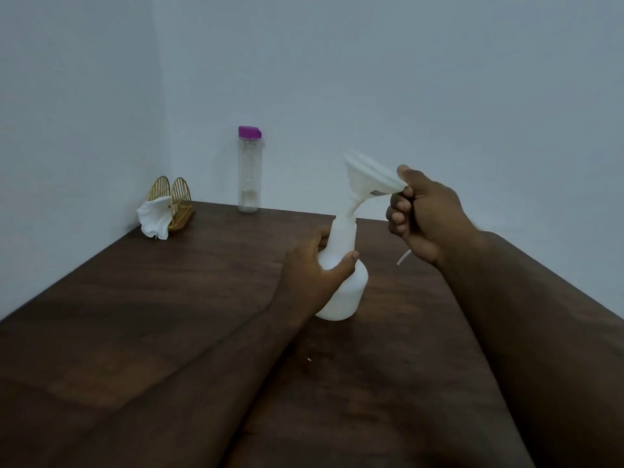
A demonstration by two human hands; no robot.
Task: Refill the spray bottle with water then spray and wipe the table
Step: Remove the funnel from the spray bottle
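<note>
Left hand [314, 268] grips the white spray bottle [347, 292] round its shoulder, thumb on the near side and fingers wrapped behind. The bottle stands upright on the dark wood table [169, 298], its base just below and right of the left hand. No spray head on it, neck open.

Right hand [422, 214] is up and to the right of the left hand. It pinches the rim of a white funnel [368, 175], thumb on top and fingers curled underneath. The funnel is tilted, wide mouth leaning up and left away from the right hand. Its spout tip meets the bottle neck; can't tell how far in it sits.

A thin white tube [403, 257] pokes out just below the right hand; the rest is hidden behind it.

Far beyond the left hand, against the wall, is a clear water bottle [250, 173] with a purple cap [250, 132], upright, cap on. Further left of it, in the table corner, is a gold wire napkin holder [177, 197] with a white cloth [153, 219] draped out of its left side. Both are well apart from the hands. Both forearms reach in from the bottom edge over the table.
</note>
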